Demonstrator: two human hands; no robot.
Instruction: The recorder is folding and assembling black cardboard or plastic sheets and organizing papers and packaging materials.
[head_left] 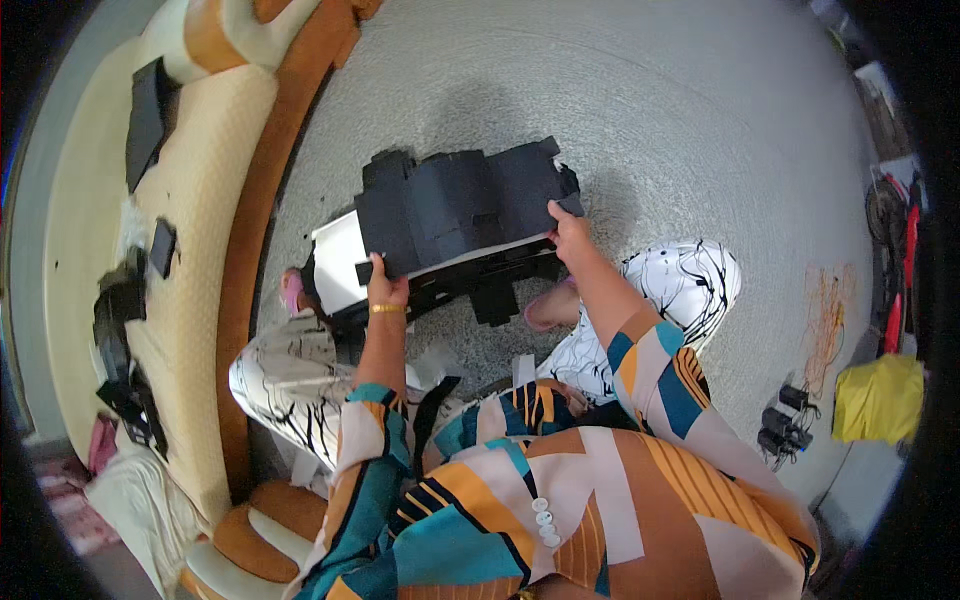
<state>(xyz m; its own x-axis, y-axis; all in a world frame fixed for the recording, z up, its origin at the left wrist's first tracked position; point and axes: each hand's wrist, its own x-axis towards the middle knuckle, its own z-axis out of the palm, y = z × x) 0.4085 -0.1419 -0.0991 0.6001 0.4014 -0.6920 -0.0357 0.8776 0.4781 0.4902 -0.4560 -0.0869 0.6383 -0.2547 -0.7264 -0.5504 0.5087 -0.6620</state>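
Between my knees, a black flat sheet with notched edges is stretched out, gently curved across its middle. My left hand pinches its near left corner, thumb on top. The far right end of the near edge is gripped by my right hand, also with the thumb on top. Under the sheet, a white panel sticks out at the left. More black cut pieces lie below the near edge. What supports them is mostly hidden.
At the left runs a cream padded sofa with a brown wooden front, scattered with black pieces. On the floor at the right lie black adapters, tangled orange cord and a yellow bag. A black strap hangs by my lap.
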